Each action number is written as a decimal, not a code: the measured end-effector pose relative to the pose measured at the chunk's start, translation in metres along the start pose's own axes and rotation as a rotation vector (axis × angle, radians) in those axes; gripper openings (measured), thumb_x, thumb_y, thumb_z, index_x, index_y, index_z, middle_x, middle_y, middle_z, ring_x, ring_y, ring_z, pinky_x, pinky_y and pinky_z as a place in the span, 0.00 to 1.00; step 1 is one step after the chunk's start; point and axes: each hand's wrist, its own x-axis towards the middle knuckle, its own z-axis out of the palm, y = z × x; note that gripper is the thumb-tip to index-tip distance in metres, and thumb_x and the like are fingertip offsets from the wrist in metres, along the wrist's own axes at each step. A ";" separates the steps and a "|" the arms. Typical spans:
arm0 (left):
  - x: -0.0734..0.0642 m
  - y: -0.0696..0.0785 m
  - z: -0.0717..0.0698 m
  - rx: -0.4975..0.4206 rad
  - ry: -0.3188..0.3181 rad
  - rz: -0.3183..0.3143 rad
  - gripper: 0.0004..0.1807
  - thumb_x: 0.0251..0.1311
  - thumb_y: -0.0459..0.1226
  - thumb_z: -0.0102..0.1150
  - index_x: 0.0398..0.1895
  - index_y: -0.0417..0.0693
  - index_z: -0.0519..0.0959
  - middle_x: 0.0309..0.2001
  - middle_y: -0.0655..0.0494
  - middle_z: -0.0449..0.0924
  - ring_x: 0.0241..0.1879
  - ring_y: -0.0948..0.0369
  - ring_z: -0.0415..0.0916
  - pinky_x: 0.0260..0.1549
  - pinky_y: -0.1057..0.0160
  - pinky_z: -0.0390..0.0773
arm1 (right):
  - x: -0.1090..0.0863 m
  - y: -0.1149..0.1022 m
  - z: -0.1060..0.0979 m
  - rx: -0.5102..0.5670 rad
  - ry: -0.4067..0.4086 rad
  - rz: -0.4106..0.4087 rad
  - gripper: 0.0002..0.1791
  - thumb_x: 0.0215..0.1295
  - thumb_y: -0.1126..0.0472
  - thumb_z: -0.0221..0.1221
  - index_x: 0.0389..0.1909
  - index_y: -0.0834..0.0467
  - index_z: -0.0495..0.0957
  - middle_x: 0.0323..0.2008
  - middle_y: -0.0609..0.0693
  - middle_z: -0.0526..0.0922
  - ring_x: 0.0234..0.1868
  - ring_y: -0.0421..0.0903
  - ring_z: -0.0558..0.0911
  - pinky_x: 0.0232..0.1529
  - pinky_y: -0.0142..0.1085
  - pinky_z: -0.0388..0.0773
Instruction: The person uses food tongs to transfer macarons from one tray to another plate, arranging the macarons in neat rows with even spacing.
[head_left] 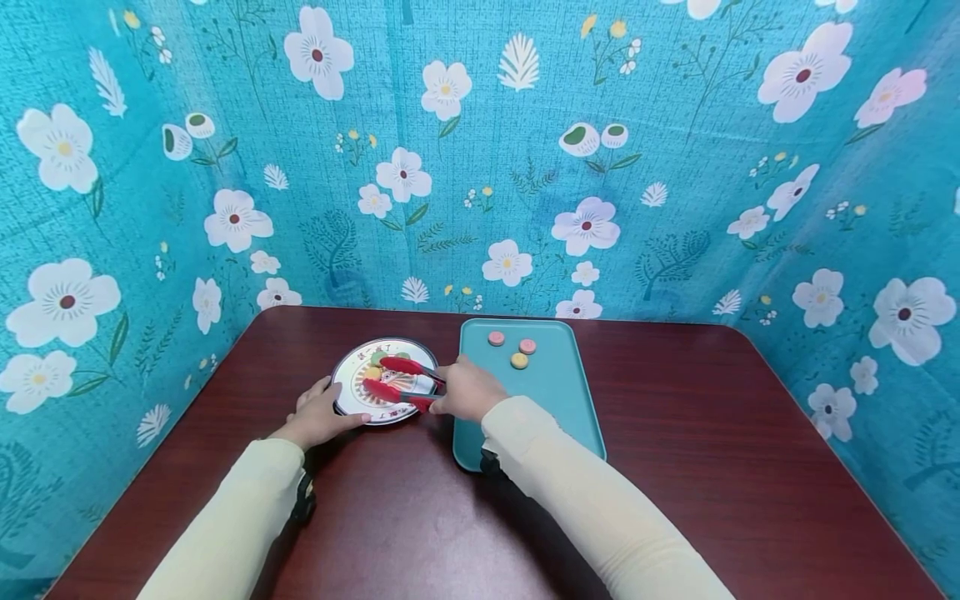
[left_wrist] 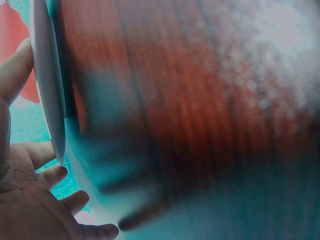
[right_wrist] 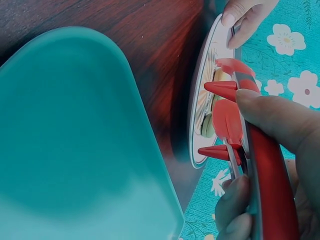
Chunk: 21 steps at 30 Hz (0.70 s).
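My left hand (head_left: 315, 414) grips the rim of a white patterned plate (head_left: 351, 398), thumb along the near edge and fingers round the left side. In the left wrist view the plate (left_wrist: 44, 75) shows edge-on beside the thumb. Red tongs (right_wrist: 272, 185) are held in my right hand (head_left: 471, 390); their two red tips stand apart over the plate. A yellow macaron (head_left: 372, 373) and green macarons (right_wrist: 207, 126) lie on the plate, partly hidden by the tongs. Nothing shows clamped between the tips.
Right of the plate a teal tray (head_left: 555, 400) lies on the dark red wooden table (head_left: 675, 433). It bears two pink macarons (head_left: 527, 346) and a yellow macaron (head_left: 519, 361) toward its far end. Flowered teal cloth (head_left: 480, 167) hangs around the table's back and sides.
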 end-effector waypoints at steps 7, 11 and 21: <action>-0.001 0.000 -0.001 -0.007 -0.005 0.000 0.58 0.50 0.59 0.66 0.73 0.31 0.49 0.71 0.29 0.41 0.66 0.32 0.41 0.59 0.25 0.47 | -0.006 0.005 -0.004 0.027 0.009 -0.008 0.36 0.55 0.49 0.70 0.65 0.53 0.72 0.47 0.53 0.74 0.40 0.45 0.74 0.33 0.36 0.76; -0.001 -0.001 0.000 -0.006 -0.006 0.000 0.59 0.50 0.59 0.66 0.73 0.31 0.50 0.71 0.30 0.41 0.66 0.32 0.41 0.59 0.25 0.48 | -0.011 0.008 -0.008 0.040 0.021 -0.011 0.37 0.54 0.49 0.70 0.65 0.53 0.72 0.47 0.53 0.73 0.36 0.44 0.75 0.32 0.36 0.75; 0.001 -0.001 0.001 -0.003 -0.006 -0.001 0.59 0.50 0.60 0.65 0.73 0.31 0.49 0.71 0.30 0.41 0.66 0.33 0.41 0.59 0.26 0.49 | -0.023 0.012 -0.016 0.036 0.046 -0.044 0.39 0.51 0.49 0.72 0.65 0.53 0.72 0.45 0.53 0.72 0.32 0.44 0.75 0.27 0.35 0.74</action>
